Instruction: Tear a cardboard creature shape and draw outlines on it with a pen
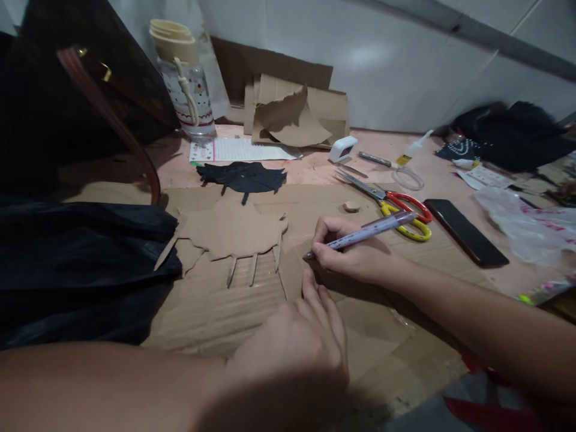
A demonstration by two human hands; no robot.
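Observation:
My right hand (348, 249) is closed around a purple pen (360, 233), whose dark tip points down at a piece of cardboard (294, 261). My left hand (299, 336) lies over that cardboard just below the pen, holding nothing, its fingers stretched out and resting on the surface. To the left is a cut cardboard shape (229, 231) with a jagged outline and thin leg-like strips. Behind it lies a similar black cut-out (243, 177). Scissors (387, 201) with red and yellow handles rest beyond my right hand, beside a small cardboard scrap (351, 206).
A dark phone (465, 233) lies at the right near a crumpled plastic bag (526, 225). A bottle (184, 84), folded cardboard (297, 114) and a small glue bottle (414, 149) stand or lie at the back. Black plastic (81, 270) and a brown bag (103, 78) occupy the left.

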